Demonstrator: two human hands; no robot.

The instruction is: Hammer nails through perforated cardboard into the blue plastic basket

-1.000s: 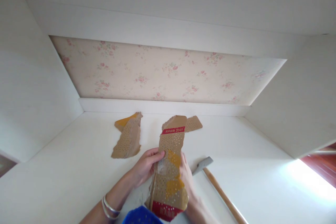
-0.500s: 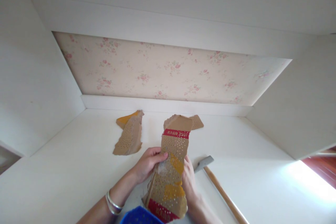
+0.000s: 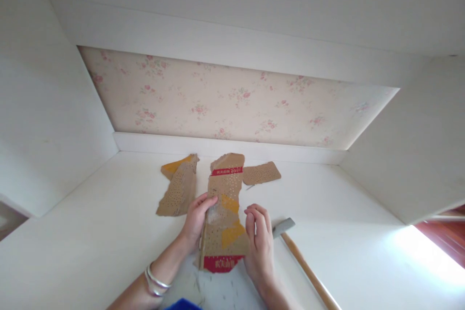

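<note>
A long torn strip of cardboard [image 3: 227,213], punched with many small holes, stands tilted in front of me. It carries red printed bands and orange patches. My left hand [image 3: 198,218] grips its left edge, thumb on the front face, fingers hidden behind. Beside the right edge is my right hand [image 3: 260,237], its fingers curled in a pinch; whatever they hold, if anything, is hidden. A hammer [image 3: 305,266] with a wooden handle and grey head lies just right of that hand.
Torn cardboard pieces [image 3: 179,189] lie to the left, and a small holed piece [image 3: 262,173] lies behind on the right, with a thin sliver near it. White side panels and a floral-papered back wall [image 3: 236,101] enclose the white surface. A blue object [image 3: 183,304] shows at the bottom edge.
The cardboard strip has shifted left and away from me. My right hand has come off its right edge and round to the front, fingers now curled. More of the small piece behind shows.
</note>
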